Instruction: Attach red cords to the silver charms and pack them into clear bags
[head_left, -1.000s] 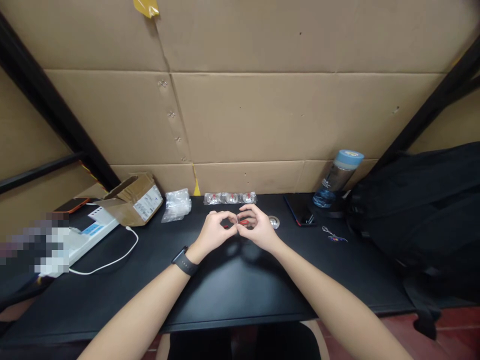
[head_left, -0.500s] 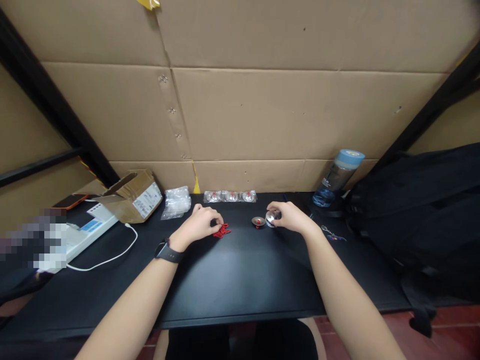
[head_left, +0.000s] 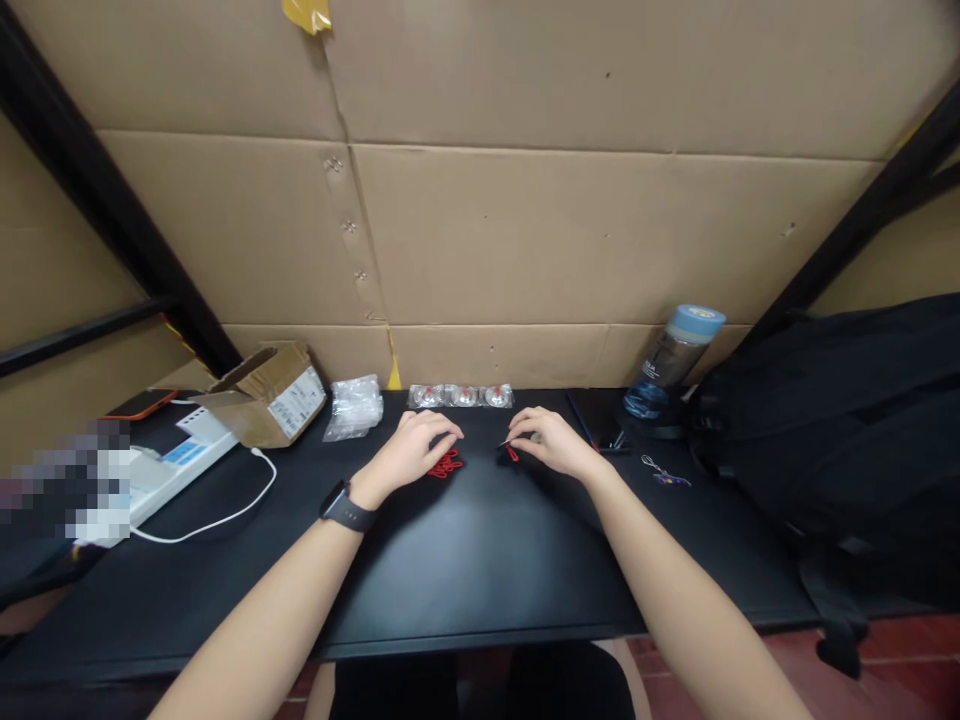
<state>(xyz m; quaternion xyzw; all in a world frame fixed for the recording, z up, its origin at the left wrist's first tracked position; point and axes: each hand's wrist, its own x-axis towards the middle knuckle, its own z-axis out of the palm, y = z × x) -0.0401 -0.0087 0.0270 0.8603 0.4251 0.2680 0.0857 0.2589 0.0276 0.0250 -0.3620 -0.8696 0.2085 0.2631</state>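
My left hand [head_left: 416, 447] hovers over a small heap of red cord [head_left: 445, 464] on the black table [head_left: 480, 560]; its fingers are apart and hold nothing that I can see. My right hand [head_left: 546, 440] pinches a small metal disc [head_left: 504, 445] by its edge, and a red cord loop [head_left: 512, 452] hangs from it. The disc is tilted, so its face is hardly visible. Behind the hands, a row of clear-wrapped round metal pieces [head_left: 463, 396] with red bits lies along the cardboard wall.
At the left are an open cardboard box [head_left: 262, 395], clear plastic bags [head_left: 355, 407] and a white power strip [head_left: 176, 465] with a cable. A blue-lidded bottle [head_left: 671, 362], a dark phone-like slab [head_left: 600, 420], a keychain [head_left: 666, 473] and a black backpack [head_left: 840, 440] are at the right.
My right hand has moved left and raised a disc with its red cord from the table. My left hand has lifted off the red cord and moved slightly right, its fingers now apart.
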